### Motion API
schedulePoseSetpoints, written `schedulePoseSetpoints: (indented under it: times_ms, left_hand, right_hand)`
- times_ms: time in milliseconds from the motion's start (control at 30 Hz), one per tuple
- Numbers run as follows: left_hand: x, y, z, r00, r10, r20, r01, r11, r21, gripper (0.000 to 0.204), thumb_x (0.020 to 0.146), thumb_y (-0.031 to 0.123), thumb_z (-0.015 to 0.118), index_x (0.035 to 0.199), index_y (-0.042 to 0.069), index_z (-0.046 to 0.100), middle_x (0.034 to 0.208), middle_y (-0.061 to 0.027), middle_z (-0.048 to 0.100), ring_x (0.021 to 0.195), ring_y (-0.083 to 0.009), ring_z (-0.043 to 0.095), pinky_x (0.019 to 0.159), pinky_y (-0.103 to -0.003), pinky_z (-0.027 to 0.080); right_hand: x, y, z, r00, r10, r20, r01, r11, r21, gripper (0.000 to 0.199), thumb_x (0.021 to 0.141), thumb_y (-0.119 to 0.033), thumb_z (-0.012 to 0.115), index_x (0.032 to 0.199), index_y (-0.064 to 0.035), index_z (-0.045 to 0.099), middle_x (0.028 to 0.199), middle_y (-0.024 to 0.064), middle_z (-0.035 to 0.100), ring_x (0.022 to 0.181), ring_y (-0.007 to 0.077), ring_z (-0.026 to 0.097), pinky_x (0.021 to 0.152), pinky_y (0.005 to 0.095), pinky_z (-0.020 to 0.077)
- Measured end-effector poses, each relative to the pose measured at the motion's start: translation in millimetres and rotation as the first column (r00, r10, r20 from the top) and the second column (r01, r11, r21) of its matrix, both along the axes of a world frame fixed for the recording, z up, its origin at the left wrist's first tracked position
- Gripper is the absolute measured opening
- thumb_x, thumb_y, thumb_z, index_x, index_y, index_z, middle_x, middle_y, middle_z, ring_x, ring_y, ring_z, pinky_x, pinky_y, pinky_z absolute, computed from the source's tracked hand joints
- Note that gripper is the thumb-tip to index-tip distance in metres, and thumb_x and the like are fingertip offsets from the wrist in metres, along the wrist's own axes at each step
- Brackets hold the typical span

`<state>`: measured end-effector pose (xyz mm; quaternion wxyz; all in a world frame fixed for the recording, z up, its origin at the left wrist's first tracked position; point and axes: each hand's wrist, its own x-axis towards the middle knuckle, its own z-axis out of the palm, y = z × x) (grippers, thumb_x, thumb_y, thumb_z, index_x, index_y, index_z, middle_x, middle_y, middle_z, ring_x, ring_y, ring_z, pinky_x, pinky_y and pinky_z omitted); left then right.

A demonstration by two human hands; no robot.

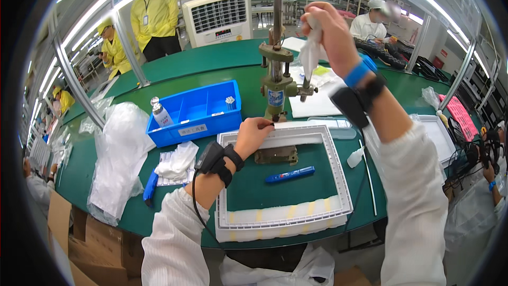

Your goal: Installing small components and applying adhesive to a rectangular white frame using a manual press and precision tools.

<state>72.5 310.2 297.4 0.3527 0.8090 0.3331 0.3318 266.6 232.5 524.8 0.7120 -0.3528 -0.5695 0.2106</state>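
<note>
A green hand press [276, 82] stands upright on the table in front of me. My right hand [330, 34] is raised high and wrapped round its lever handle [311, 55], which is covered in white wrapping. Low by the press, my left hand [255, 135] pinches at the far edge of a white rectangular frame [338, 175]; a small dark bit shows at the fingertips, too small to name. The frame surrounds the metal press base [276, 155]. White foam with yellow strips [288, 212] runs along its near side. Inside the frame lies a blue marker pen [290, 175].
Left of the press sits a blue divided bin [196, 108] holding a white bottle [161, 114] and small rods. Plastic bags [120, 153] and a blue-handled tool [151, 186] lie further left. A small squeeze bottle [355, 158] and thin white rod [369, 180] are at right. People work nearby.
</note>
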Motion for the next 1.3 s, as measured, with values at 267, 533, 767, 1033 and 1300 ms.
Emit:
schedulePoseSetpoints:
  times_ms: [267,533,767,1033,1300]
  left_hand:
    - [-18.4,15.7,14.4,0.974,-0.147,-0.174,0.155,0.987,0.037,0.025,0.083,0.016,0.074,0.099,-0.004,0.071,0.097,-0.0155,0.074,0.092,-0.0241,0.071,0.084,-0.033,0.053]
    - [-75.8,29.3,28.5,0.86,-0.184,-0.475,0.251,0.965,0.081,0.022,0.075,0.02,0.072,0.09,0.005,0.074,0.092,-0.0175,0.071,0.09,-0.0376,0.067,0.082,-0.042,0.053]
    - [-66.5,27.4,24.0,0.917,-0.11,-0.382,0.203,0.956,0.211,0.021,0.073,0.015,0.075,0.087,0.0,0.074,0.092,-0.0167,0.071,0.089,-0.0336,0.067,0.082,-0.038,0.053]
    - [-100.4,-3.8,44.4,0.921,-0.046,-0.388,0.134,0.97,0.203,0.024,0.074,0.022,0.073,0.089,0.003,0.075,0.087,-0.0212,0.07,0.085,-0.0386,0.068,0.08,-0.043,0.054]
    - [-194.8,-96.4,98.5,0.952,-0.154,-0.263,0.083,0.962,-0.261,0.022,0.083,0.018,0.068,0.094,-0.001,0.069,0.082,-0.0044,0.065,0.075,-0.0128,0.059,0.068,-0.029,0.046]
  right_hand:
    - [73.7,50.6,-59.0,0.839,-0.308,0.449,0.455,0.849,-0.269,0.054,0.087,-0.02,0.061,0.137,-0.0038,0.047,0.103,0.0163,0.068,0.087,0.0277,0.066,0.078,0.0362,0.0523]
    - [0.1,-243.7,-112.7,0.804,0.149,0.576,0.483,0.401,-0.778,0.028,0.096,-0.03,0.058,0.106,-0.0051,0.067,0.071,0.0085,0.07,0.06,0.0199,0.068,0.058,0.0319,0.0528]
    - [-9.2,-270.6,-191.4,0.904,0.015,0.427,0.394,0.354,-0.848,0.036,0.093,-0.033,0.063,0.109,0.0,0.066,0.077,0.0141,0.072,0.063,0.0237,0.07,0.059,0.0332,0.0541]
    - [-5.3,-267.6,-176.4,0.812,0.001,0.584,0.521,0.452,-0.724,0.029,0.093,-0.027,0.061,0.098,0.0011,0.068,0.068,0.0165,0.066,0.057,0.0264,0.067,0.055,0.0353,0.0507]
    - [32.2,-227.2,-140.9,0.558,0.131,0.819,0.608,0.607,-0.512,0.028,0.091,-0.029,0.057,0.088,-0.0045,0.07,0.074,0.0185,0.066,0.071,0.0384,0.065,0.066,0.0447,0.0515]
